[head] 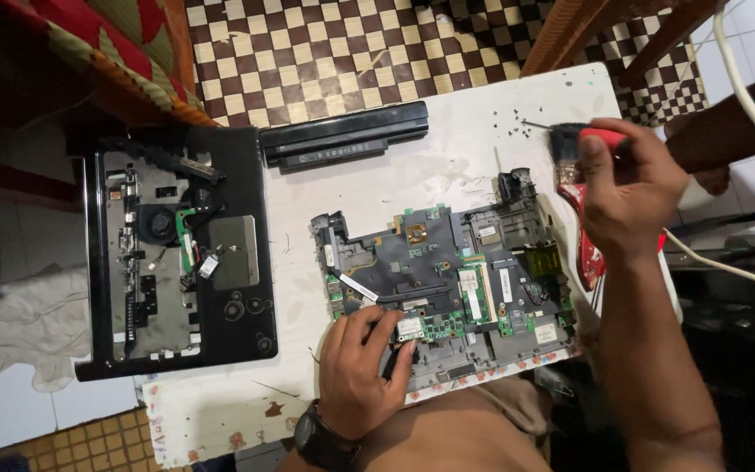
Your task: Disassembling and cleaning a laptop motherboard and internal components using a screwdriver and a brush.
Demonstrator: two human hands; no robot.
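The right hand [626, 188] hides most of the red-handled tool [589, 144].

White table [482, 131], laptop motherboard [447, 280], black battery [342, 135], open laptop base [176, 253], loose screws [509, 122]

Glossy black plastic battery [343, 135], scuffed white table [369, 188]
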